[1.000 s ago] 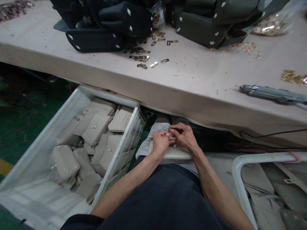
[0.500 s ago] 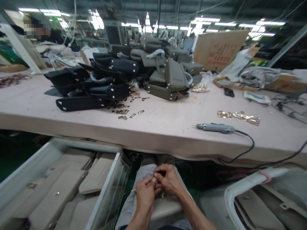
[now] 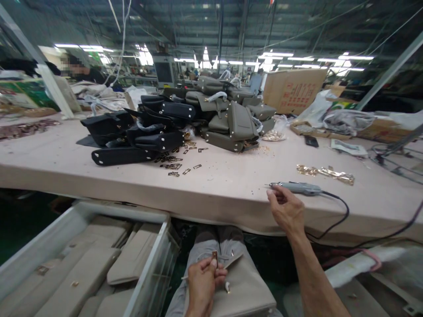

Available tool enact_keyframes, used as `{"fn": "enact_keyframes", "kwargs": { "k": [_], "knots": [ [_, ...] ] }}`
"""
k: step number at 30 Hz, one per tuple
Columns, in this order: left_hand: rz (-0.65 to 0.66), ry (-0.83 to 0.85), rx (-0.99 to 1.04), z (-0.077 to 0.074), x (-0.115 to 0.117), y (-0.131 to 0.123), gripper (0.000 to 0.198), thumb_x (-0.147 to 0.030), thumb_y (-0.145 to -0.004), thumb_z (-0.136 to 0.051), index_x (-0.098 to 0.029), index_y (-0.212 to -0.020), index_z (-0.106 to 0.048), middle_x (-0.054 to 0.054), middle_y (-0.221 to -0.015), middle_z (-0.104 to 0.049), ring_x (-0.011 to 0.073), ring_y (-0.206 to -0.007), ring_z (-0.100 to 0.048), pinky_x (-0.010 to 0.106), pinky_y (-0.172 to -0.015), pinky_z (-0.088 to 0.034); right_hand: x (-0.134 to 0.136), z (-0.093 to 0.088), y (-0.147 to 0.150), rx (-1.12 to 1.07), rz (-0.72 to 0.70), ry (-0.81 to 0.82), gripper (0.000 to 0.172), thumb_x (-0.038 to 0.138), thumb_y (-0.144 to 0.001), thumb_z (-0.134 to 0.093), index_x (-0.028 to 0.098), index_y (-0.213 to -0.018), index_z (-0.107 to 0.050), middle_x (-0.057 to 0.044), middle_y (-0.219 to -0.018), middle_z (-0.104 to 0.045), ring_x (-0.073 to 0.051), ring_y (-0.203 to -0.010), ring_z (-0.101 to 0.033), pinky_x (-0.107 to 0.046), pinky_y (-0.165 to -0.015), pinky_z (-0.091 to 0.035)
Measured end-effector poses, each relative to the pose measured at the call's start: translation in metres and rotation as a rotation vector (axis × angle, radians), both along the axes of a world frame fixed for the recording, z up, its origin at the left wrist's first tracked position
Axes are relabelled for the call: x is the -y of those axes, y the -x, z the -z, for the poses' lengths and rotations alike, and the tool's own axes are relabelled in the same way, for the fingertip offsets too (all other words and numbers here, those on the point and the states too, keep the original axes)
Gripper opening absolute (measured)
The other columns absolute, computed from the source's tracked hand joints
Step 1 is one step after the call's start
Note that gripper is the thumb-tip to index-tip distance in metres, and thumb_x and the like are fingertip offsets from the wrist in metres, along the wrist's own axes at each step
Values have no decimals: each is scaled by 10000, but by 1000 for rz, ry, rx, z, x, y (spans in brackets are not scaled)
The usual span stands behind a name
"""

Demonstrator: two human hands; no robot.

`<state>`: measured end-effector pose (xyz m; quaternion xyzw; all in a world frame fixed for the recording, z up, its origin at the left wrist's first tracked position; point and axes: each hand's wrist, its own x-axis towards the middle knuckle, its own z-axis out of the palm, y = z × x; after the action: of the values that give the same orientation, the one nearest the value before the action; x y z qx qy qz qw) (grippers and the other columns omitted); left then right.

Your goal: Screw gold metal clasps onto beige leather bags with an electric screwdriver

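My left hand [image 3: 202, 281] is closed over my lap, pinching a small gold metal plate [image 3: 214, 259] between thumb and fingers. Just beside it, a narrow beige strap or flap end [image 3: 233, 261] sticks up from a beige bag piece [image 3: 249, 286] lying across my thighs. A small light-coloured fitting [image 3: 228, 287] shows on this piece. Over the table's front edge, my right hand [image 3: 287, 209] has its fingers loosely curved and apart, at the front part of a grey electric screwdriver [image 3: 306, 188]. Whether the fingertips touch the tool cannot be made out.
Black bags [image 3: 139, 141] and olive bags [image 3: 231, 125] are piled on the table [image 3: 224, 185]. Loose metal plates [image 3: 173, 166] and wrapped gold fittings [image 3: 325, 174] lie there too. A white crate [image 3: 161, 224] of beige pieces stands left, another bin [image 3: 350, 264] right.
My right hand has left my lap and moved up and right to the screwdriver. The left hand stays over the lap, its metal plate now visible. The view has tilted up slightly.
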<state>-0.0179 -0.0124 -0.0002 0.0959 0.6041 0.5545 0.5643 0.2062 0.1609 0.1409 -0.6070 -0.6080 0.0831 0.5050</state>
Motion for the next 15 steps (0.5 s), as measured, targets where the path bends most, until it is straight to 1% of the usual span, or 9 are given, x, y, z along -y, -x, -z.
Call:
{"fn": "enact_keyframes", "kwargs": {
  "k": [1, 3, 5, 6, 7, 8, 10, 13, 15],
  "knots": [
    [4, -3, 7, -1, 0, 0, 322, -324, -662, -921, -62, -778, -777, 142, -696, -744, 227, -560, -724, 263, -489, -593, -9, -5, -6, 64, 30, -15, 503, 559, -902, -646, 149, -1176, -748, -110, -916, -749, -251, -753, -695, -397, -814, -583],
    [8, -13, 14, -2, 0, 0, 332, -335, -664, -917, -60, -786, -778, 145, -704, -750, 225, -561, -723, 266, -495, -596, -24, -9, -17, 205, 198, 39, 543, 557, -921, -604, 130, -1235, -720, -147, -922, -747, -314, -845, -714, -472, -892, -564],
    [12, -19, 9, -1, 1, 0, 367, -365, -654, -923, -61, -802, -781, 150, -718, -757, 230, -564, -726, 272, -497, -598, -39, -11, -27, 306, 432, 214, 665, 615, -936, -555, 76, -1310, -665, -235, -975, -731, -418, -976, -707, -564, -915, -540],
    [17, -22, 4, 1, 2, 1, 392, -386, -647, -926, -61, -813, -782, 154, -728, -760, 235, -570, -730, 276, -500, -600, -46, -12, -32, 325, 525, 320, 734, 655, -936, -533, 46, -1330, -638, -283, -1017, -714, -465, -1033, -691, -597, -906, -536],
    [23, -23, 0, 3, 2, 1, 420, -407, -640, -929, -59, -825, -783, 159, -738, -763, 240, -578, -735, 280, -503, -602, -54, -13, -36, 326, 582, 415, 791, 689, -928, -523, 22, -1343, -614, -322, -1061, -695, -497, -1076, -675, -615, -897, -538],
    [26, -22, -7, 6, 3, 1, 445, -429, -634, -930, -58, -831, -782, 163, -744, -763, 242, -581, -737, 281, -501, -600, -62, -15, -38, 316, 608, 486, 826, 704, -917, -531, 7, -1356, -591, -347, -1102, -677, -511, -1108, -664, -619, -898, -542],
    [21, -24, -18, 14, 2, 1, 474, -464, -633, -924, -56, -825, -777, 167, -744, -759, 242, -578, -735, 280, -494, -595, -78, -21, -42, 285, 627, 546, 854, 656, -885, -606, -10, -1413, -522, -356, -1146, -660, -504, -1160, -652, -608, -926, -546],
    [1, -35, -25, 21, 1, 0, 467, -484, -647, -915, -63, -779, -762, 151, -693, -740, 232, -545, -718, 276, -476, -584, -96, -27, -41, 240, 654, 535, 978, 532, -767, -766, -30, -1482, -408, -353, -1138, -660, -497, -1173, -652, -590, -949, -551],
    [-2, -36, -19, 20, 1, 0, 444, -472, -661, -911, -69, -765, -756, 144, -679, -735, 230, -541, -715, 271, -469, -581, -101, -28, -40, 191, 689, 511, 1029, 487, -686, -833, -10, -1472, -391, -343, -1117, -668, -497, -1157, -661, -581, -950, -556]
  ]
}}
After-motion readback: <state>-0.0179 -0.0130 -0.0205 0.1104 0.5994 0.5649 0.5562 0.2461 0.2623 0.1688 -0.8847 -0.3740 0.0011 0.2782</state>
